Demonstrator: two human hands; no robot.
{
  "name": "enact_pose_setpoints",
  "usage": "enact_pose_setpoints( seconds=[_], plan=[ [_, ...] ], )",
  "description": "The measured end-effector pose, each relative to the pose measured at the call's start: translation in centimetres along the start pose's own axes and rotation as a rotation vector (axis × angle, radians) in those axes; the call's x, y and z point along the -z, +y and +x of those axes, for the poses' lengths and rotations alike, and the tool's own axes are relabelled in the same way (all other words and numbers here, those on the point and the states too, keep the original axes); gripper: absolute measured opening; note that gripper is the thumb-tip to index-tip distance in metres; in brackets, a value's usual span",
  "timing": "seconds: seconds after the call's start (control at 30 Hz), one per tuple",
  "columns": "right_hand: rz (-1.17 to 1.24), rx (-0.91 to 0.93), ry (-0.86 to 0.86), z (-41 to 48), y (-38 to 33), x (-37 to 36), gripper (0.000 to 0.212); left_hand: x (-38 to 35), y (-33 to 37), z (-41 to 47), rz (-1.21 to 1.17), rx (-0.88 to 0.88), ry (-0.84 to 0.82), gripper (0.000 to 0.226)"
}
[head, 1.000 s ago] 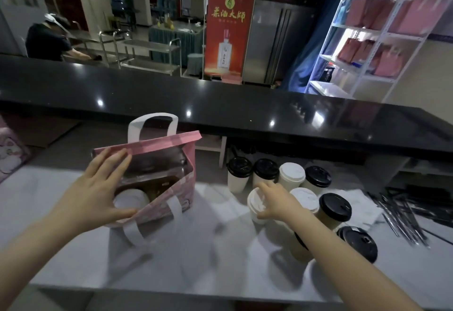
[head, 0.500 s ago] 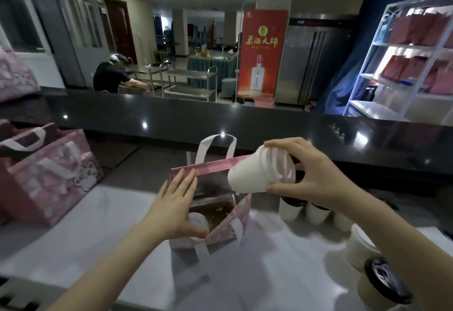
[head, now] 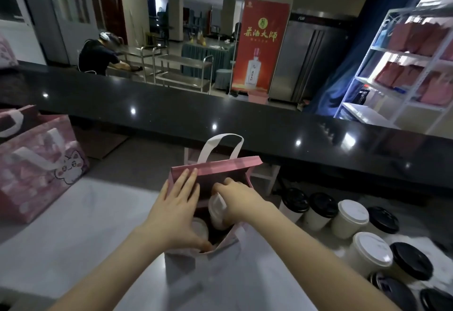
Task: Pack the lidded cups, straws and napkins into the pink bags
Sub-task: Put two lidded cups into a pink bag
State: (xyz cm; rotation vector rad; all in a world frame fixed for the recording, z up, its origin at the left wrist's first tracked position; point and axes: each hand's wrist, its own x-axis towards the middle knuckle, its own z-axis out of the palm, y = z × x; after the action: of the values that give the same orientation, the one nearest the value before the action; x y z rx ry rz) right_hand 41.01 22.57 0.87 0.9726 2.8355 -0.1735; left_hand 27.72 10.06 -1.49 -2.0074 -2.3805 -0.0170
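Observation:
An open pink bag (head: 228, 166) with white handles stands on the grey counter in front of me. My left hand (head: 177, 209) lies flat on its left rim, thumb hooked over the near edge, holding the mouth apart. My right hand (head: 239, 200) is inside the mouth, shut on a white-lidded cup (head: 217, 211) that is tilted and partly sunk into the bag. A second white-lidded cup (head: 200, 229) stands lower in the bag under my left palm. No straws or napkins are clearly visible.
Several lidded cups, white-lidded (head: 353, 212) and black-lidded (head: 410, 260), cluster on the counter at the right. Another pink bag (head: 36, 163) with a cat print sits at the left. A black raised counter ledge (head: 245, 124) runs across behind. White shelving (head: 392, 70) holds more pink bags.
My right hand lifted a white-lidded cup from the cluster, carried it left over the bag and lowered it into the mouth. My left hand stayed on the bag's rim.

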Motion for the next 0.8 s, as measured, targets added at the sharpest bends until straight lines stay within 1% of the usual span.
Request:
enact_pose_setpoints(
  seconds=[0.17, 0.27, 0.4, 0.57, 0.67, 0.8],
  plan=[
    [-0.016, -0.072, -0.103, 1.7, -0.3, -1.2, 0.078, 0.1, -1.0, 0.1, 0.006, -0.017, -0.014, 0.136],
    [0.015, -0.103, -0.115, 2.8, -0.5, -1.5, 0.079, 0.4, -1.5, 0.5, 0.002, -0.044, -0.048, 0.136],
    [0.046, -0.143, -0.141, 3.9, -0.1, -2.1, 0.087, 0.7, -2.4, 1.2, 0.007, -0.066, -0.078, 0.133],
    [0.007, -0.157, -0.197, 5.5, 0.3, -2.6, 0.089, 0.9, -3.3, 2.0, -0.01, -0.072, -0.102, 0.13],
    [-0.025, -0.179, -0.266, 6.8, 0.1, -2.9, 0.093, 1.0, -3.7, 2.5, -0.015, -0.09, -0.112, 0.13],
    [-0.018, -0.202, -0.271, 7.7, 0.2, -3.8, 0.09, 1.0, -4.6, 3.2, -0.028, -0.095, -0.126, 0.13]
  ],
)
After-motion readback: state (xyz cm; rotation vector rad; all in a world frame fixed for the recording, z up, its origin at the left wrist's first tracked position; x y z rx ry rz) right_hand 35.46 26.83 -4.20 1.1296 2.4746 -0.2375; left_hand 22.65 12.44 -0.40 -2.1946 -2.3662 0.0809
